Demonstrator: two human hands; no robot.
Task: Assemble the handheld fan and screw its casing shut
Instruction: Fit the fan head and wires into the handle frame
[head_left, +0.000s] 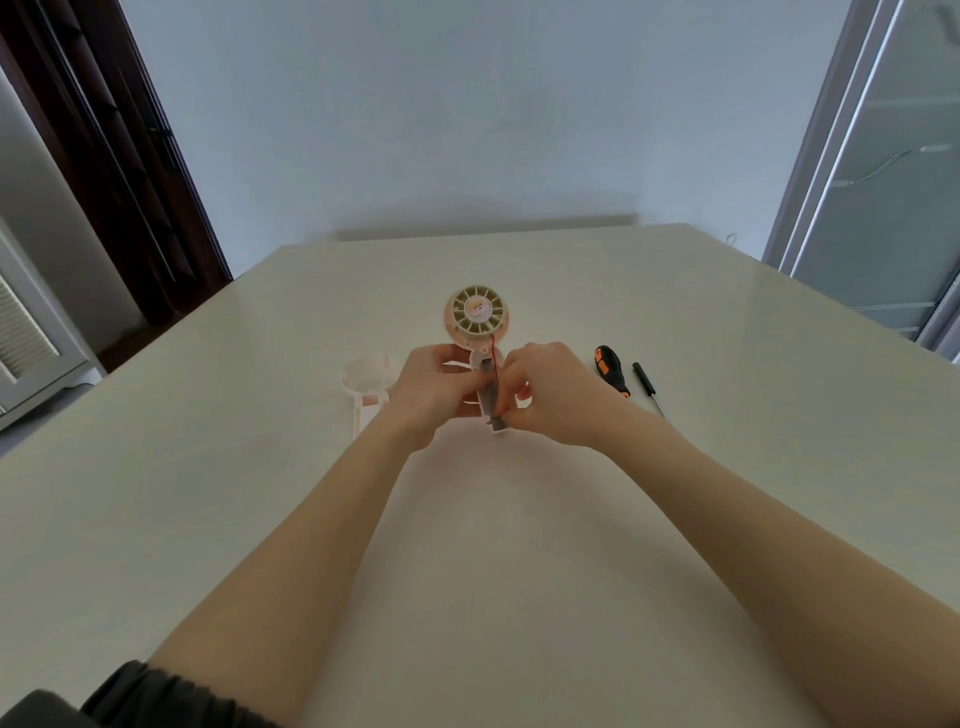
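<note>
The open fan body (480, 358), light, brittle-looking plastic with a thin red wire (493, 364), is held mid-surface, left hand (434, 387) curled round its handle, right hand (550, 389) pinching a small dark part at the near end.

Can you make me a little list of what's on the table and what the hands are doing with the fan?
fan body: open casing half with round pink head and grille, red wire showing, handle toward the person
left hand: grips the handle
right hand: pinches a small dark part at the handle's near end
other casing half: lies left of the hands
screwdrivers: orange-and-black one and thin black one, untouched, right of the hands
table
</note>
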